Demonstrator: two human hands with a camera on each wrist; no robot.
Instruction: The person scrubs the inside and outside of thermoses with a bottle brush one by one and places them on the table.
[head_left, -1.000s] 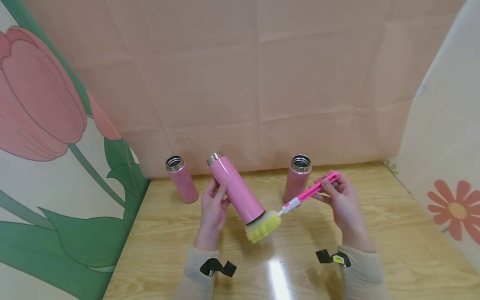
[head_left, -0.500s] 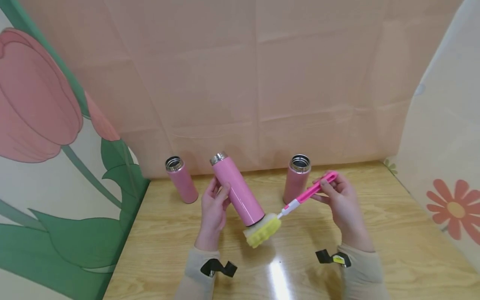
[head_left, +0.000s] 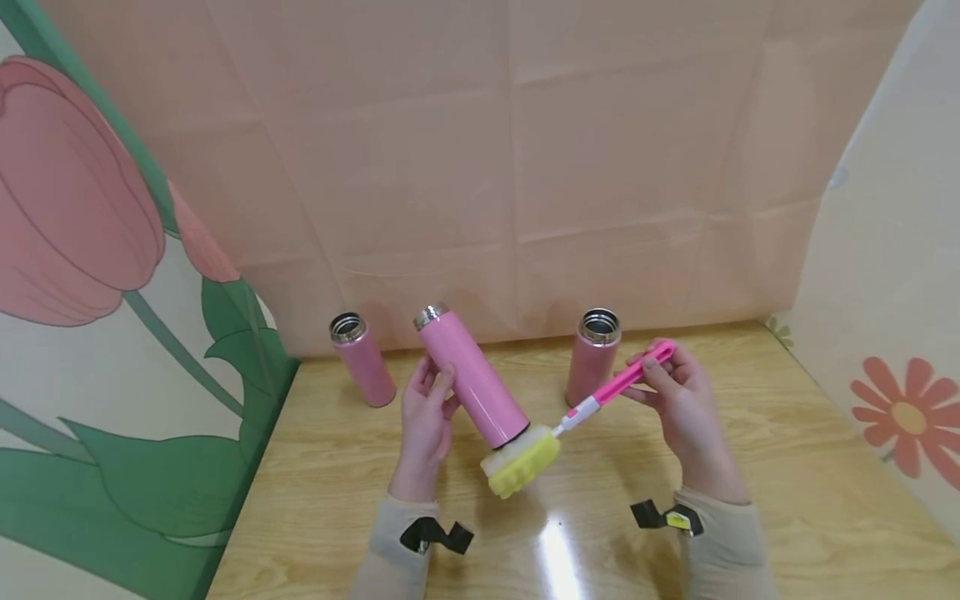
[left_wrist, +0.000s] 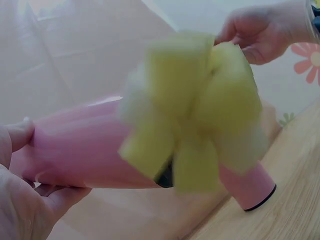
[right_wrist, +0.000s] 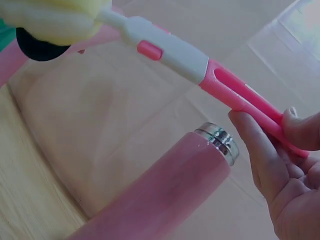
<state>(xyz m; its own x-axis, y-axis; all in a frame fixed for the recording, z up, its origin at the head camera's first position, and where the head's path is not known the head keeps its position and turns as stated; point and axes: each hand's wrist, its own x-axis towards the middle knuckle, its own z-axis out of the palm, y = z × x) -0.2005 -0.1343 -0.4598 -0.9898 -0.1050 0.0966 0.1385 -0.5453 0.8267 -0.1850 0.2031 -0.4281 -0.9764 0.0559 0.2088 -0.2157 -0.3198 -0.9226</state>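
My left hand [head_left: 426, 417] grips a pink thermos bottle [head_left: 474, 379] around its middle, tilted with the steel neck up and to the left and the black base down to the right. In my right hand [head_left: 686, 412] is a bottle brush [head_left: 617, 385], pinched by its pink handle between thumb and fingers. The brush's yellow and white sponge head [head_left: 525, 467] lies against the base of the held bottle. In the left wrist view the sponge head [left_wrist: 195, 110] is blurred and covers part of that base. The right wrist view shows the brush's white neck [right_wrist: 175, 52] and pink button.
Two more pink bottles stand lidless on the wooden table [head_left: 315, 500]: a left bottle [head_left: 366, 367] and a right bottle [head_left: 588, 367] just behind the brush handle. A peach cloth [head_left: 525, 167] hangs along the table's back edge. Flower-patterned sheets flank both sides.
The sponge head has shifted slightly down and left along the bottle's base. The held bottle has rocked a little and come back. Both hands keep their holds.
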